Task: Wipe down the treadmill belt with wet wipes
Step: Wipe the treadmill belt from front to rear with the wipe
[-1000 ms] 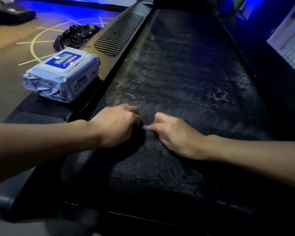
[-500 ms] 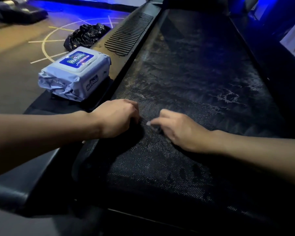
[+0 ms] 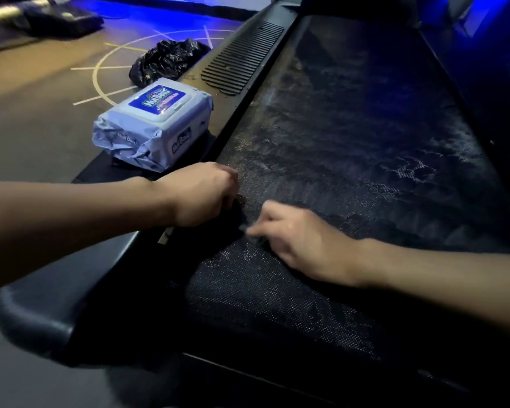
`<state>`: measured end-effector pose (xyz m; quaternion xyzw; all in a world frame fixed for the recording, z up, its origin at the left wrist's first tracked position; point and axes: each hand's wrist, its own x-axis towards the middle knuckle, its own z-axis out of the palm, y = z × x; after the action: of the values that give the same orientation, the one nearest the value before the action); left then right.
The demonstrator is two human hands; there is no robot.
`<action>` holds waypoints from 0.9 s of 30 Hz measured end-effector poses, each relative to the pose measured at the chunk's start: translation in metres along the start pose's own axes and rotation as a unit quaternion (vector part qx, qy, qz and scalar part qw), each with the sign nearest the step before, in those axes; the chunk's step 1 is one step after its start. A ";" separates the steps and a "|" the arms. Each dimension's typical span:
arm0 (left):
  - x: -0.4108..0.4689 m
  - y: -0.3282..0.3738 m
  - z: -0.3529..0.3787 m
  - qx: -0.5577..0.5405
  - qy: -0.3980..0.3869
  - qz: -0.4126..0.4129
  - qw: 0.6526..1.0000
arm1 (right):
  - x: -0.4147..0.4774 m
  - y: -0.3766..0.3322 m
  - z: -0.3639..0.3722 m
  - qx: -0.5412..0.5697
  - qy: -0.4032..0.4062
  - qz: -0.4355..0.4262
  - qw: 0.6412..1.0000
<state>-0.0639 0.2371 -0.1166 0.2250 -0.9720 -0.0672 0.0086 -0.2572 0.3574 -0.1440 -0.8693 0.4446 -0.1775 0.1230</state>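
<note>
The black treadmill belt [image 3: 351,148] runs away from me, with dusty grey streaks on its textured surface. Both hands rest on it close together, near its left edge. My right hand [image 3: 304,242] has its fingers curled and pinches a small pale-grey bit of wipe [image 3: 244,228] at its fingertips. My left hand [image 3: 202,192] is curled into a loose fist just left of that, fingertips down in a dark patch where the rest of the wipe seems to lie. Shadow hides most of the wipe. The wet wipes pack [image 3: 155,123], pale blue with a blue label, lies on the left side rail.
The left side rail [image 3: 242,58] has a ribbed foot pad. A crumpled black plastic bag [image 3: 167,61] lies on the floor beside it. The rounded rear end cap [image 3: 33,316] is at lower left. The right rail [image 3: 483,92] borders the belt.
The view has swung left, so the pack and belt appear further right. Both hands stay close together on the belt; the right hand has slid slightly nearer to me and is blurred.
</note>
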 end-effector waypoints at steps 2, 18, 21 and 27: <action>-0.001 -0.001 -0.001 -0.011 -0.001 -0.003 1.000 | -0.002 -0.006 -0.002 0.004 -0.053 -0.051 0.997; 0.003 0.006 -0.019 -0.261 0.028 -0.212 0.941 | 0.034 0.008 0.009 -0.023 0.064 0.031 0.997; 0.003 0.008 -0.027 -0.394 0.001 -0.250 0.884 | 0.026 -0.019 0.010 0.001 -0.053 -0.073 0.996; -0.008 0.016 -0.054 -0.088 -0.234 -0.156 0.956 | 0.050 0.010 0.013 -0.047 0.082 0.064 0.994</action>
<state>-0.0608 0.2482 -0.0609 0.3500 -0.8900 -0.2039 -0.2095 -0.2314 0.3114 -0.1491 -0.8266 0.5155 -0.2185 0.0563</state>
